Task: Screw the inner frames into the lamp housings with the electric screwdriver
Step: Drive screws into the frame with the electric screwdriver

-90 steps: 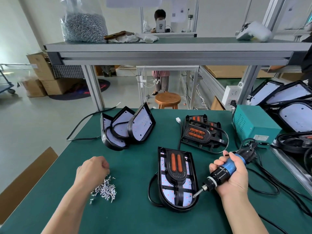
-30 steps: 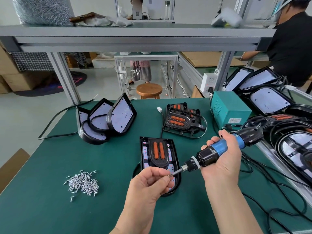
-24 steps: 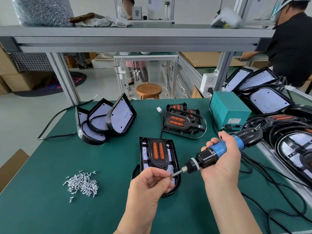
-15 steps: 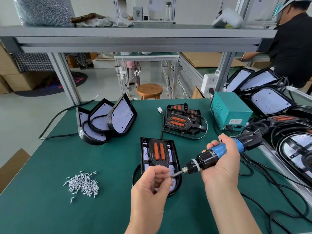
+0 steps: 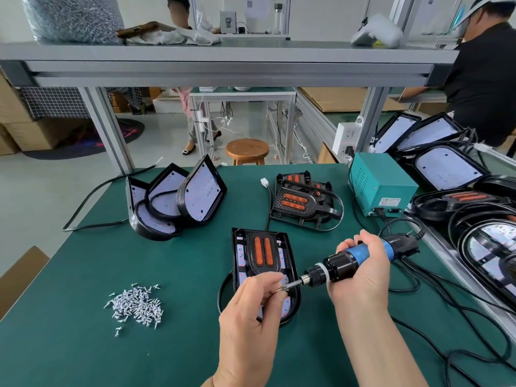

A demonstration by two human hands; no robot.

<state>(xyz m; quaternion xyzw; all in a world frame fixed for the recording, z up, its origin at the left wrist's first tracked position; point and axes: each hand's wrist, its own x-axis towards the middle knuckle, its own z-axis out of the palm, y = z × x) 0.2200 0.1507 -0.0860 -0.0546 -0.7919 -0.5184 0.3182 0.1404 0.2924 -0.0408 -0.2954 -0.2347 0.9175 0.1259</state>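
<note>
A black lamp housing (image 5: 287, 248) lies flat on the green mat, with a black inner frame (image 5: 262, 254) carrying two orange strips set in it. My right hand (image 5: 363, 272) grips the blue and black electric screwdriver (image 5: 349, 263), its bit pointing left over the housing's near end. My left hand (image 5: 251, 305) pinches a small screw (image 5: 281, 289) at the bit's tip. A pile of loose silver screws (image 5: 136, 305) lies on the mat to the left.
Three empty housings (image 5: 178, 199) lean together at the back left. A stack of inner frames (image 5: 304, 203) sits behind the work. A teal power box (image 5: 379, 185), black cables (image 5: 435, 289) and more housings (image 5: 446, 169) fill the right side. A person in black (image 5: 485, 71) stands at right.
My left hand went from the screw pile to the screwdriver's tip with a screw. Over the last second both hands have stayed nearly still, with the fingers shifting at the bit.
</note>
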